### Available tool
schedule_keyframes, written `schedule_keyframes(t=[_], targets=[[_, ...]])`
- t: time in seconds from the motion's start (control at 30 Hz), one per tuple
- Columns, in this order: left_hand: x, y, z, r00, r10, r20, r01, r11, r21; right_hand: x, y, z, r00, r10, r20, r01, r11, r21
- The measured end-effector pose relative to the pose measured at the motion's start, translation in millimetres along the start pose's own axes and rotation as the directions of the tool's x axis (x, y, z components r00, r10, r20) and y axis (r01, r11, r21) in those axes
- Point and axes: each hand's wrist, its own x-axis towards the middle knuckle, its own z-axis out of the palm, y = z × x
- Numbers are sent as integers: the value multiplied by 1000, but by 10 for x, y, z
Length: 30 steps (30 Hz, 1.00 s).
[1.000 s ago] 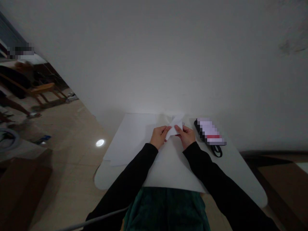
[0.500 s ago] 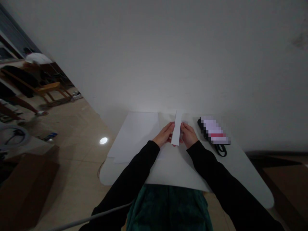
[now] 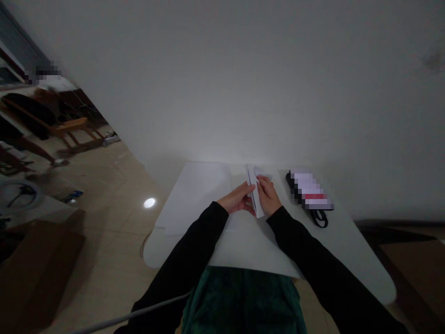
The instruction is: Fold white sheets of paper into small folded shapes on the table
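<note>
Blurred packet [image 3: 309, 190], black strap [image 3: 321, 219] on white table [image 3: 347, 250] (wooden chair [image 3: 69, 127] far left).

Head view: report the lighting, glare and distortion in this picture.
In the head view, the light is dim, with a pale glow on the wall above the table; a round glare spot marks the floor; wide-angle distortion slants the room; the folded paper looks fairly sharp.

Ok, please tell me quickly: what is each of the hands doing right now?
Left hand: closed, holding the long folded white paper strip.
Right hand: closed, holding the same strip from the other side.
</note>
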Motion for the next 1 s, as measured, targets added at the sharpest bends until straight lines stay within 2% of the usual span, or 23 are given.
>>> schedule_keyframes(t=[0.13,0.23,0.33,0.4,0.47,0.57,0.67,0.77,0.83,0.9,0.93,1.0], targets=[[-26,9,66,999,42,-3,-42,998,-44,-10,-17,-34,1000,-10,3,10,999,-33],[-18,-23,107,999,27,-19,-28,997,-68,-29,-74,-73,994,-4,-111,-12,990,-142],[27,-72,113,997,10,-78,-17,995,-97,-61,-193,-106,963,-160,-217,87,946,-311],[61,-87,101,991,29,-131,-44,992,-117,-94,-289,-106,951,-240,-196,166,929,-332],[89,-80,84,980,67,-186,-94,986,-140,-131,-366,-82,960,-246,-134,201,938,-282],[113,-44,67,939,158,-306,-214,964,-160,-172,-392,-12,989,-132,-65,122,982,-143],[112,-8,82,868,240,-434,-339,926,-165,-167,-321,56,992,97,-85,-91,993,74],[88,23,127,815,311,-489,-446,875,-187,-135,-256,85,946,318,-61,-284,907,312],[65,52,153,777,354,-521,-509,840,-188,-124,-259,84,901,425,84,-415,791,449],[50,84,163,758,369,-537,-527,832,-172,-126,-296,74,862,449,234,-501,686,528],[49,96,160,760,370,-535,-520,839,-158,-129,-320,66,859,434,271,-508,667,545],[66,104,142,781,363,-509,-484,866,-124,-131,-361,46,887,387,251,-460,695,553]])
